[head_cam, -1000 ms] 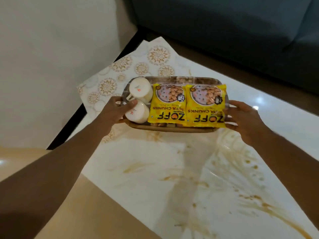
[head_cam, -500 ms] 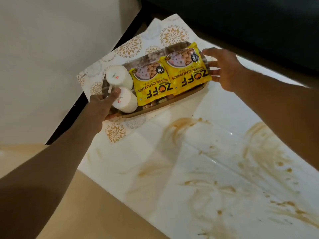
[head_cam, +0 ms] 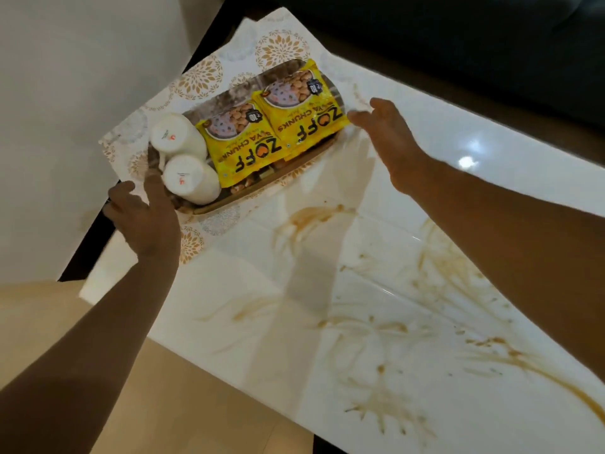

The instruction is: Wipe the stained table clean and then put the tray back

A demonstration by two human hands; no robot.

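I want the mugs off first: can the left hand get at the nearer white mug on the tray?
Probably yes. The left hand is open at the tray's near end, its thumb right beside the nearer white mug, and nothing lies between them. The yellow packets sit on the mug's other side.

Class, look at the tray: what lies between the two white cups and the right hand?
In the head view, two yellow snack packets lie side by side on the tray, filling the stretch between the white cups and the right hand.
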